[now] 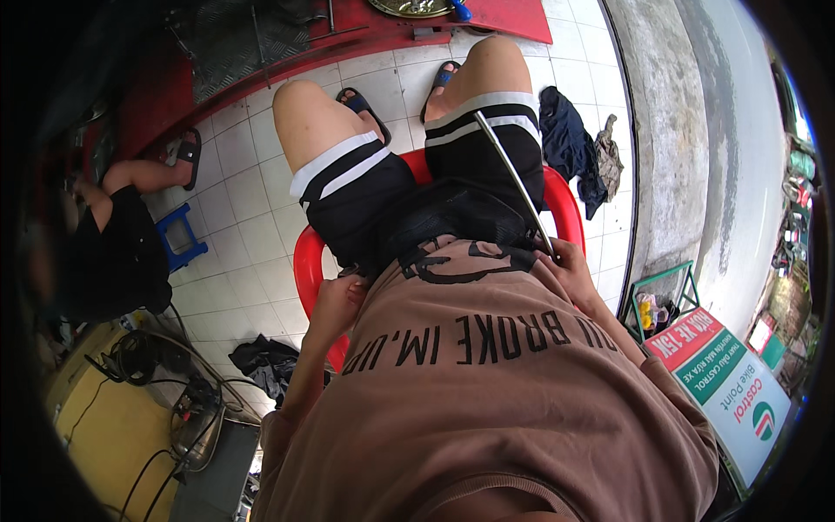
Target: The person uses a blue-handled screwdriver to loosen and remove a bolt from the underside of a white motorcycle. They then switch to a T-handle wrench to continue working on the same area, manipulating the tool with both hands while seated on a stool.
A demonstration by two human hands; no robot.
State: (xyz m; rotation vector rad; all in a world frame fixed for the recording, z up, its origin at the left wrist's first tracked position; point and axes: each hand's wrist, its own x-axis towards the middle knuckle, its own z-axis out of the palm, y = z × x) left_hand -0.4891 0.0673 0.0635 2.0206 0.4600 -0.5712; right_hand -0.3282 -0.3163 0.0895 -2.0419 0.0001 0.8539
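Note:
A long thin metal rod (509, 165) slants over my right thigh, its lower end in my right hand (570, 268), which is closed around it beside my hip. My left hand (346, 294) rests against my left hip with its fingers curled at the hem of my brown shirt (487, 365); whatever it grips, if anything, is hidden. Across my lap lies a dark, wrinkled black item (457, 213), its kind unclear. I sit on a red plastic chair (309, 265), in black shorts with white stripes.
Ahead stands a red platform (513, 19) with a round metal tray (413, 7) and a blue-handled tool (461, 10). Dark cloths (570, 143) lie on the tiles at right. At left, another person (122, 235) sits near a blue stool (183, 237). A signboard (731, 391) stands right.

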